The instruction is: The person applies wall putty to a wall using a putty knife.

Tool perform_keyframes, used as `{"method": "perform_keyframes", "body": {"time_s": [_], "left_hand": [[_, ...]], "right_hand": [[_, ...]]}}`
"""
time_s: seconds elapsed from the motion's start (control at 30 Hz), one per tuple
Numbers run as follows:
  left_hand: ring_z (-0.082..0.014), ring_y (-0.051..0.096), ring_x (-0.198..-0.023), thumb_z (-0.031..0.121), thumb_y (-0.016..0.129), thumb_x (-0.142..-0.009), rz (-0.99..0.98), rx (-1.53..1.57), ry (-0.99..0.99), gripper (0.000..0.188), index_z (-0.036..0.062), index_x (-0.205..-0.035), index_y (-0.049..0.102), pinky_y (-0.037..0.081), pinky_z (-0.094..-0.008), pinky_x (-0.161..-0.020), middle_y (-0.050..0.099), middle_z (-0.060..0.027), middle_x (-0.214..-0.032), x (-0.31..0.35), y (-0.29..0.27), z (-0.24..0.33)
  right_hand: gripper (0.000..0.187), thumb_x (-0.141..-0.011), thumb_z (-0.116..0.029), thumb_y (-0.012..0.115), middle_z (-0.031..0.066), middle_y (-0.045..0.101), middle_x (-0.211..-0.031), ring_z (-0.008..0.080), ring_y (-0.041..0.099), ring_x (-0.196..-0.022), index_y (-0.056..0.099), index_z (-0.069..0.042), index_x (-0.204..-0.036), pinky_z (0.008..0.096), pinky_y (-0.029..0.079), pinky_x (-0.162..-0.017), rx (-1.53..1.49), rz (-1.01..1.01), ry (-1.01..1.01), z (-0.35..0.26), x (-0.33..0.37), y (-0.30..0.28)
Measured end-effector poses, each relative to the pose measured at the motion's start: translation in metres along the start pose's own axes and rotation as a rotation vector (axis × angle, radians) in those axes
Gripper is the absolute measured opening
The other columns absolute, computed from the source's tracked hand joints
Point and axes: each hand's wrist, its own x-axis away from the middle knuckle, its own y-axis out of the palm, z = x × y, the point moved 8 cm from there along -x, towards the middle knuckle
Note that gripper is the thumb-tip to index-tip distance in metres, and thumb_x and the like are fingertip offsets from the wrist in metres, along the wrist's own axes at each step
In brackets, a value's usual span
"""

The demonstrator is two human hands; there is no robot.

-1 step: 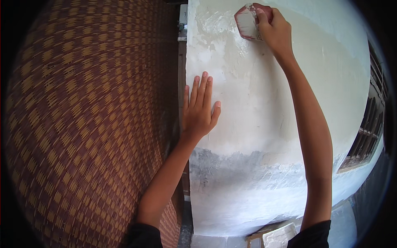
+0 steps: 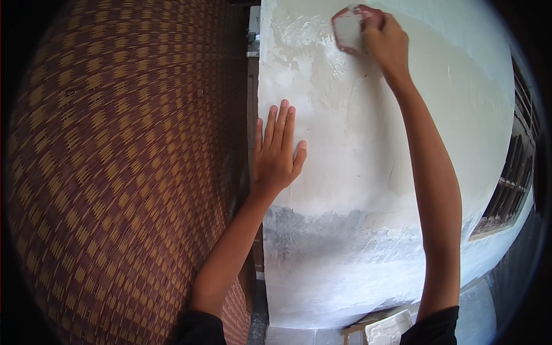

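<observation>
Near the top of the pale plastered wall [image 2: 345, 144], my right hand [image 2: 390, 50] grips a flat red-edged putty scraper [image 2: 347, 31], its face coated with off-white paste. The scraper is slightly blurred and close to the wall; whether its edge touches is hard to tell. Wet, shiny paste [image 2: 299, 31] is smeared on the wall to its left. Lower down, my left hand [image 2: 277, 160] lies flat against the wall by its left edge, fingers stretched out and holding nothing.
A woven brown-and-tan mat panel [image 2: 126, 172] stands along the left, with a narrow dark gap before the wall. A rough grey band [image 2: 310, 230] crosses the lower wall. At the bottom is a container with whitish material [image 2: 388, 330]. A dark barred window [image 2: 509, 184] is at right.
My right hand has shifted slightly to the right with the scraper. My left hand stays in place on the wall.
</observation>
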Motion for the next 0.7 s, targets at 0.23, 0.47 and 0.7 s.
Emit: {"method": "perform_keyframes", "body": {"time_s": [0.23, 0.47, 0.7], "left_hand": [[-0.0351, 0.026, -0.150, 0.027, 0.049, -0.095, 0.026, -0.002, 0.008, 0.066, -0.0010, -0.152, 0.032, 0.016, -0.0539, -0.121, 0.032, -0.0184, -0.160, 0.001, 0.000, 0.001], [-0.0299, 0.028, -0.150, 0.029, 0.047, -0.096, 0.025, -0.044, -0.012, 0.064, 0.0021, -0.153, 0.035, 0.019, -0.0513, -0.122, 0.033, -0.0137, -0.160, 0.001, 0.000, 0.001], [-0.0324, 0.027, -0.150, 0.028, 0.048, -0.095, 0.022, -0.036, -0.007, 0.065, 0.0007, -0.153, 0.034, 0.017, -0.0521, -0.121, 0.032, -0.0160, -0.160, 0.001, 0.000, 0.001]], "right_hand": [[0.030, -0.099, -0.020, 0.054, 0.0159, 0.072, -0.090, 0.0245, 0.068, -0.078, 0.066, 0.004, -0.111, 0.0354, 0.053, -0.075, -0.009, -0.066, 0.036, -0.005, 0.004, -0.001], [0.031, -0.098, -0.022, 0.055, 0.0202, 0.073, -0.092, 0.0263, 0.070, -0.082, 0.067, 0.005, -0.110, 0.0359, 0.054, -0.076, -0.056, -0.110, -0.102, -0.016, 0.003, 0.002], [0.029, -0.096, -0.020, 0.057, 0.0221, 0.072, -0.094, 0.0328, 0.071, -0.085, 0.067, 0.005, -0.107, 0.0379, 0.054, -0.076, -0.008, -0.080, -0.132, -0.021, 0.001, -0.001]]}}
